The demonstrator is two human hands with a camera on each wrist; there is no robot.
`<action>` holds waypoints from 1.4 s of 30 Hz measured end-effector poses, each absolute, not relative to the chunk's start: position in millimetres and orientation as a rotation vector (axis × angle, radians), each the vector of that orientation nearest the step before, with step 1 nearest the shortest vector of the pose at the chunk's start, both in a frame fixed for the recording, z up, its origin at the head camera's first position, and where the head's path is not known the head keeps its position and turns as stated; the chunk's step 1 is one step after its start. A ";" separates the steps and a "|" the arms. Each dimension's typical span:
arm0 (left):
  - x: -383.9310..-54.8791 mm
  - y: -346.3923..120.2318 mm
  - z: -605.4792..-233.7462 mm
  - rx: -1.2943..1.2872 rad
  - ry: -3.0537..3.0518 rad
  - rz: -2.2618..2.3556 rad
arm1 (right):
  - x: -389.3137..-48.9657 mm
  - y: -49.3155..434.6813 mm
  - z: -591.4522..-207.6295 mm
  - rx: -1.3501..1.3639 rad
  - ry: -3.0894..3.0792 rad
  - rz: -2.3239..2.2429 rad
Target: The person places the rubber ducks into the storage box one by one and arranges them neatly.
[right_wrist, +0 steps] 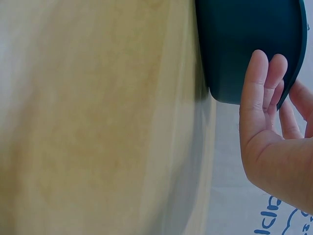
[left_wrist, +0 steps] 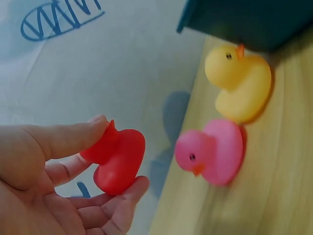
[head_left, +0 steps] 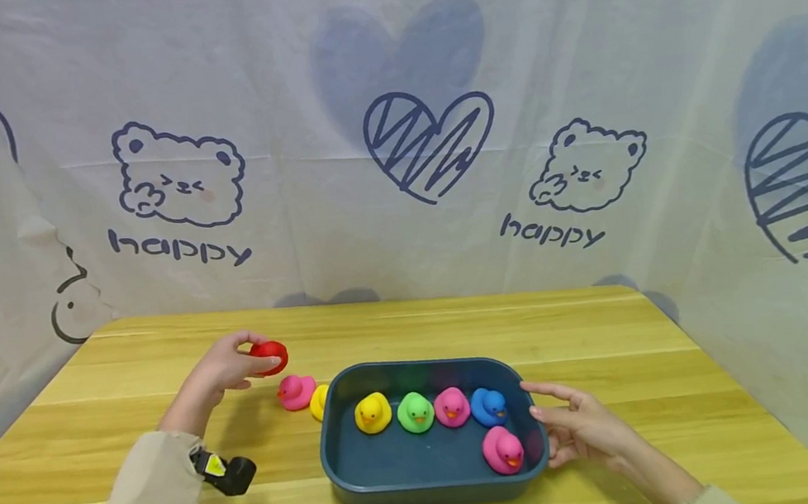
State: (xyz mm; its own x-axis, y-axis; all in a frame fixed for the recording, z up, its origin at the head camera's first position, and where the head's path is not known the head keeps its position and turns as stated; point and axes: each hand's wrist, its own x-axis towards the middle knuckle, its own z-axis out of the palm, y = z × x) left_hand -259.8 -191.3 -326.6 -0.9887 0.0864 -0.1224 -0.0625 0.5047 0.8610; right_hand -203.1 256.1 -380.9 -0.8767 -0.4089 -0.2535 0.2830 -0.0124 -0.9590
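Yellow table (head_left: 593, 338); red duck (left_wrist: 120, 164), apparently smooth.

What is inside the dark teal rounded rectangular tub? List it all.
Yellow toy duck, green toy duck, pink toy duck, blue toy duck in a row; nearer, another pink toy duck. Covered by the tub: its near wall's inner face and adjoining floor edge.

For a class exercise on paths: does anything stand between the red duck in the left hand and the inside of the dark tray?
Yes: the left wall of the dark tray. A pink duck and a yellow duck sit outside it on that side, but the left hand appears to hold the red duck above the table.
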 end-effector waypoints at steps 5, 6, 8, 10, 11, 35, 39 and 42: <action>-257.6 -180.8 -319.6 0.094 2.595 1.507 | -203.0 255.0 -379.7 -0.130 1.806 -1.934; -257.3 -178.4 -318.2 0.105 2.591 1.512 | -203.0 254.7 -379.6 -0.131 1.805 -1.934; -256.7 -174.0 -316.1 0.130 2.577 1.525 | -203.0 254.4 -379.4 -0.142 1.803 -1.936; -255.8 -170.1 -314.1 0.156 2.566 1.538 | -203.2 254.2 -379.4 -0.152 1.800 -1.940; -255.1 -168.1 -313.0 0.161 2.559 1.547 | -203.3 254.2 -379.5 -0.155 1.799 -1.941; -245.0 -122.1 -309.1 0.306 2.420 1.619 | -203.0 256.4 -380.8 -0.136 1.811 -1.923; -242.1 -112.7 -310.8 0.364 2.404 1.608 | -203.1 256.3 -380.8 -0.138 1.815 -1.921; -239.6 -106.9 -313.4 0.401 2.375 1.612 | -203.2 256.2 -380.9 -0.137 1.815 -1.919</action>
State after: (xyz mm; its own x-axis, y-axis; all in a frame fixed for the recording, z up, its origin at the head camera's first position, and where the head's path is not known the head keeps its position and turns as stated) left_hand -239.6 -106.9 -313.4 -0.9329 0.3573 -0.0456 0.0895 0.3528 0.9314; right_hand -203.2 256.2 -380.9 -0.8743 -0.4122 -0.2562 0.2788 0.0055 -0.9603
